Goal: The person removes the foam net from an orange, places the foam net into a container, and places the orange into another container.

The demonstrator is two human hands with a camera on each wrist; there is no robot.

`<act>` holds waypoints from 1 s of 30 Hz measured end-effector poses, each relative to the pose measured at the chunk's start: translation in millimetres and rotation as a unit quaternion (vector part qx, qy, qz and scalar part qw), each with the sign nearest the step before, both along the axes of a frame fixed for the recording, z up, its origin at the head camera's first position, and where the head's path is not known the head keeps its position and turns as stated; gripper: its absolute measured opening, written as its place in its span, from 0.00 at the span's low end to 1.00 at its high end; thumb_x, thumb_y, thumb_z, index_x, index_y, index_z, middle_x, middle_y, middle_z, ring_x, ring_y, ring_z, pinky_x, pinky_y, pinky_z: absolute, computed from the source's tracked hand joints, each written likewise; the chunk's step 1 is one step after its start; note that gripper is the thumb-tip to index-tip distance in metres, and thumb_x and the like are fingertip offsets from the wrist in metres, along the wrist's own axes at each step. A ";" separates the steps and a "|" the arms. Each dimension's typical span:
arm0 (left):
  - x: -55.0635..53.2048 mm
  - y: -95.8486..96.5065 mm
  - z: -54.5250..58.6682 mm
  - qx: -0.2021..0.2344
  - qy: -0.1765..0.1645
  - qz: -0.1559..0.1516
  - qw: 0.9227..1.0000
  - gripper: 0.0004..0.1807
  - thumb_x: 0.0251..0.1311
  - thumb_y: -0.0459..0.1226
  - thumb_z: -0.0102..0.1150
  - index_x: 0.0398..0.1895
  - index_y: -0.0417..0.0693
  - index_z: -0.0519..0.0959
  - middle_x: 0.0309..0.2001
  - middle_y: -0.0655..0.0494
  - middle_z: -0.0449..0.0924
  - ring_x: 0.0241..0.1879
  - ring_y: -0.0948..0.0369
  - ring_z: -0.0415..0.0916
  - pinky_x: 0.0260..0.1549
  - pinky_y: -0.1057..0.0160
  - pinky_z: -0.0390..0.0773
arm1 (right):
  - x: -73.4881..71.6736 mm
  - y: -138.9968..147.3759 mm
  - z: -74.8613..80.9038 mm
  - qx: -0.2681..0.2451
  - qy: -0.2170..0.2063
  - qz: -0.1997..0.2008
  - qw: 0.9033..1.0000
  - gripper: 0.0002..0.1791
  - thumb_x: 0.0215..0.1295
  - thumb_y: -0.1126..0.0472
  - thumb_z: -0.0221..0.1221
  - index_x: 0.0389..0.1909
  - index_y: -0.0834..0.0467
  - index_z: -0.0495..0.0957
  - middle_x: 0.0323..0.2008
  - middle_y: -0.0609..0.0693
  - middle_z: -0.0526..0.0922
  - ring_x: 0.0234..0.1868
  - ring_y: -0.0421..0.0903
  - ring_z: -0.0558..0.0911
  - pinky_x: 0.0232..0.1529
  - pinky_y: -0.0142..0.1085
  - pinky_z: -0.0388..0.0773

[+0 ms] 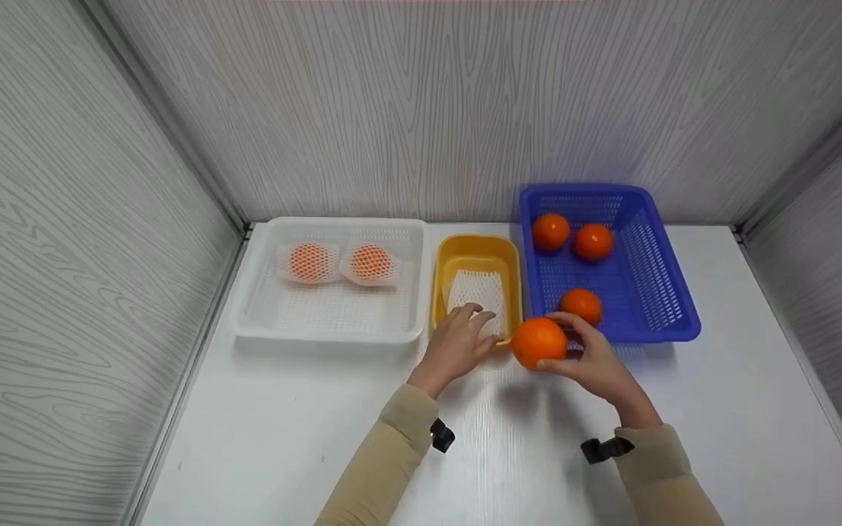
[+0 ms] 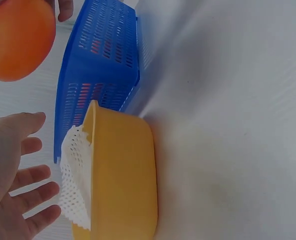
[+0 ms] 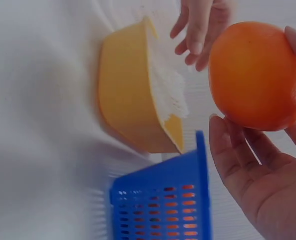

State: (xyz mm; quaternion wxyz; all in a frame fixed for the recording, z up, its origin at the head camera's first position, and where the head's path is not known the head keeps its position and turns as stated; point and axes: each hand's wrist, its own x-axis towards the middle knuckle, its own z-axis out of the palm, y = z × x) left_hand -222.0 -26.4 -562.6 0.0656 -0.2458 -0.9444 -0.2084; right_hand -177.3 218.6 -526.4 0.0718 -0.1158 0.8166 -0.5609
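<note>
My right hand [image 1: 590, 363] grips an orange [image 1: 539, 343] between thumb and fingers, held up in front of the blue basket's near left corner. In the right wrist view the orange [image 3: 257, 75] looks smooth and glossy. My left hand [image 1: 459, 337] hovers over the near part of a yellow bin [image 1: 473, 243], fingers spread and loosely bent, holding nothing. White foam net sleeves [image 1: 478, 286] lie in that bin, just beyond the left fingertips. From the left wrist, the sleeves [image 2: 75, 175] stick up over the bin's rim, apart from the fingers.
At the right, the blue basket [image 1: 673, 292] holds three more oranges [image 1: 593, 242]. A white basket [image 1: 260, 292] on the left holds two oranges in foam nets [image 1: 370, 263]. All three containers stand on a white table [image 1: 260, 438], with grey wood-grain panels [image 1: 362, 109] behind and beside.
</note>
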 end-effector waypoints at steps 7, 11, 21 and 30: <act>10.7 13.3 -0.5 0.009 0.003 -0.015 1.000 0.20 0.65 0.46 0.61 0.57 0.50 0.79 0.56 0.53 0.76 0.54 0.55 0.74 0.56 0.58 0.71 | -15.6 18.4 6.9 0.008 0.024 -0.012 1.000 0.40 0.54 0.57 0.73 0.68 0.57 0.67 0.60 0.56 0.72 0.53 0.54 0.73 0.51 0.37 0.76; 16.9 22.3 -0.6 0.010 -0.004 -0.029 1.000 0.20 0.66 0.47 0.59 0.57 0.49 0.79 0.56 0.53 0.76 0.55 0.56 0.73 0.56 0.59 0.71 | -23.6 30.6 13.5 0.016 0.025 -0.027 0.999 0.41 0.55 0.53 0.73 0.69 0.52 0.67 0.60 0.54 0.72 0.53 0.52 0.72 0.54 0.45 0.73; 28.1 37.3 1.1 -0.016 0.003 -0.046 0.999 0.22 0.67 0.49 0.59 0.58 0.48 0.78 0.58 0.52 0.75 0.60 0.55 0.71 0.59 0.57 0.69 | -47.9 56.4 37.9 0.045 0.010 -0.070 0.996 0.42 0.59 0.48 0.69 0.71 0.54 0.63 0.61 0.55 0.69 0.56 0.51 0.69 0.53 0.39 0.73; 33.5 54.2 -2.9 -0.034 0.004 -0.056 0.998 0.24 0.67 0.50 0.58 0.60 0.48 0.77 0.62 0.48 0.72 0.62 0.54 0.70 0.62 0.57 0.68 | -73.3 71.2 60.7 0.077 0.022 -0.083 0.993 0.42 0.59 0.47 0.68 0.72 0.52 0.61 0.63 0.56 0.67 0.56 0.52 0.69 0.52 0.42 0.72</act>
